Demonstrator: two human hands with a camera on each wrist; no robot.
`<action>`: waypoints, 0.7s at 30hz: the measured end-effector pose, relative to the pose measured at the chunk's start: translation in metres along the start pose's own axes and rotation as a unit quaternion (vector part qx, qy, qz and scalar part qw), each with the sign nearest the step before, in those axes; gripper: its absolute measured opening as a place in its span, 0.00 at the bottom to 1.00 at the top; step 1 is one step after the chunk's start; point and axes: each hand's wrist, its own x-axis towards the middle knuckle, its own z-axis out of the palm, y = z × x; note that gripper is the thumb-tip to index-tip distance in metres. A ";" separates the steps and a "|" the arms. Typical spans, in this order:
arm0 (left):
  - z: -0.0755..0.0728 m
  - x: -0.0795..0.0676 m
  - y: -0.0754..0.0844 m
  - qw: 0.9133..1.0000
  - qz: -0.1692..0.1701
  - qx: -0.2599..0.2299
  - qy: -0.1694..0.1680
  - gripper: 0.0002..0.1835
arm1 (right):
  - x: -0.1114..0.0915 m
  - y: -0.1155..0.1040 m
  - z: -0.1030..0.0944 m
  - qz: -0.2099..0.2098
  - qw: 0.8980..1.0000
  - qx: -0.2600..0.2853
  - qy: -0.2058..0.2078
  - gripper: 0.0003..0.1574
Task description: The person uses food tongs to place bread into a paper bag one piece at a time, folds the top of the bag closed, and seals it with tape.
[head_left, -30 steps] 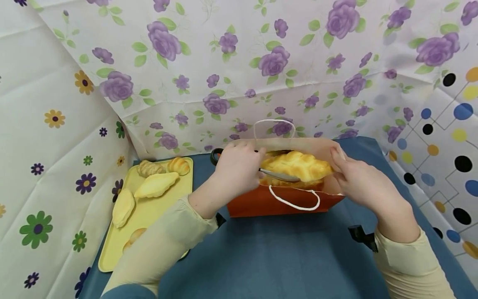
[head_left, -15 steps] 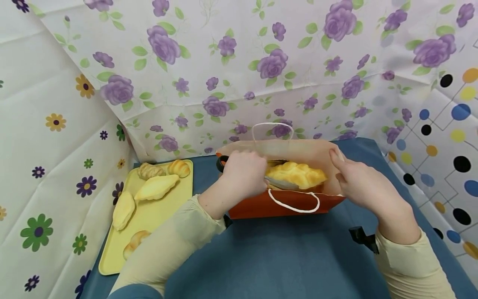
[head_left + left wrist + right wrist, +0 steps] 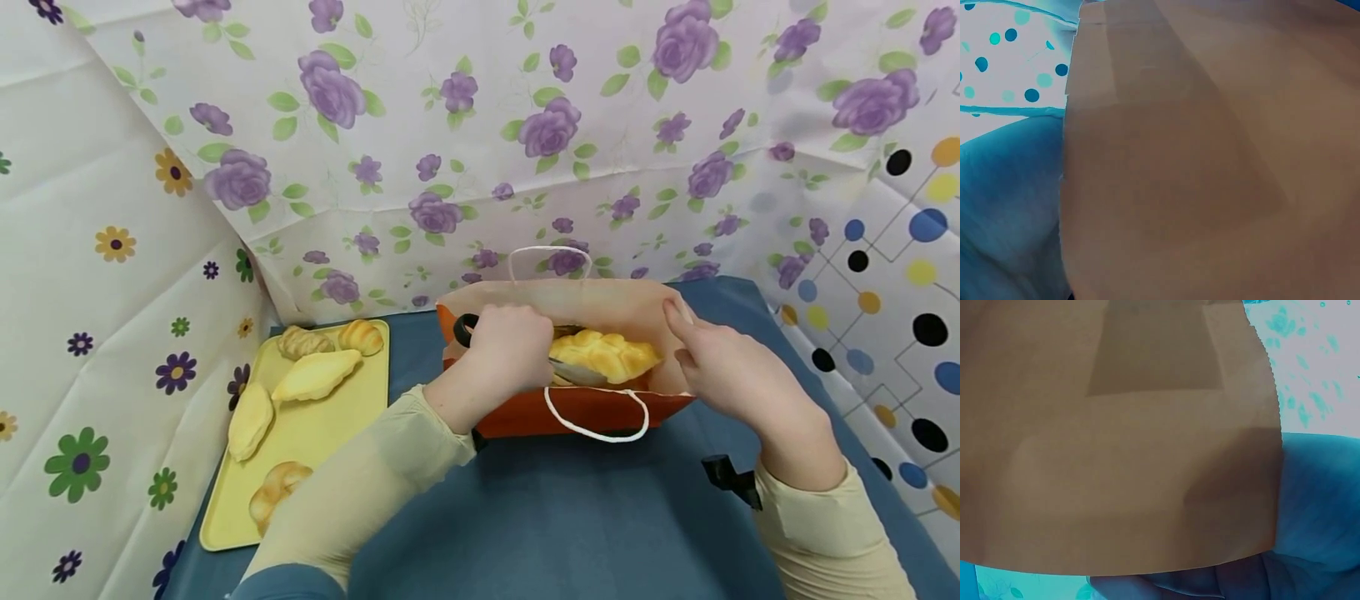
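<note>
My left hand (image 3: 513,346) grips tongs with a black handle end (image 3: 465,330), over the left part of an orange paper bag (image 3: 510,417). Their metal tip (image 3: 576,372) lies against a golden braided bread (image 3: 611,357) inside the bag's mouth. Whether the tongs still clamp the bread is hard to see. At the bag's right end, my right hand (image 3: 731,367) holds the rim, thumb up along it. Bag paper (image 3: 1166,156) fills most of the left wrist view. In the right wrist view, fingers (image 3: 1191,584) show below the paper's edge.
On the left lies a yellow tray (image 3: 330,425) with several breads, among them a pale pointed one (image 3: 317,375) and a round one (image 3: 279,493). White rope handles (image 3: 600,435) stick out from the bag. Patterned cloth (image 3: 480,158) walls the blue table (image 3: 585,517).
My left hand has moved right and slightly down with the tongs. The braided bread has sunk lower into the bag. My right hand has stayed at the rim.
</note>
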 end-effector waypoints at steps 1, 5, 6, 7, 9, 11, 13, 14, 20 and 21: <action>0.000 0.001 0.001 1.000 -0.001 0.000 -0.005 0.13 | 0.000 0.001 0.000 -0.001 1.000 0.001 0.000 0.45; 0.004 0.002 0.004 1.000 -0.008 -0.004 -0.022 0.13 | -0.002 0.002 0.000 -0.002 1.000 0.006 0.004 0.46; 0.006 0.003 0.005 1.000 -0.009 -0.005 -0.023 0.14 | -0.002 0.003 0.000 -0.002 1.000 0.007 0.005 0.46; 0.007 0.003 0.005 1.000 -0.010 -0.007 -0.024 0.14 | -0.002 0.003 0.001 -0.003 1.000 0.007 0.006 0.46; 0.009 0.002 0.005 1.000 -0.010 -0.012 -0.023 0.14 | -0.003 0.003 0.001 -0.004 1.000 0.007 0.008 0.46; 0.010 0.002 0.005 1.000 -0.009 -0.016 -0.020 0.15 | -0.003 0.003 0.001 -0.006 1.000 0.007 0.011 0.45; 0.011 0.001 0.005 1.000 -0.007 -0.017 -0.019 0.15 | -0.003 0.002 0.001 -0.007 1.000 0.008 0.012 0.45; 0.011 0.001 0.005 1.000 -0.006 -0.018 -0.018 0.15 | -0.003 0.002 0.001 -0.007 1.000 0.008 0.012 0.45; 0.010 -0.002 0.001 1.000 -0.007 -0.024 -0.012 0.19 | -0.003 0.002 0.001 -0.008 1.000 0.010 0.012 0.45; 0.010 -0.004 -0.001 0.999 -0.008 -0.031 -0.010 0.20 | -0.003 0.002 0.001 -0.010 1.000 0.009 0.013 0.45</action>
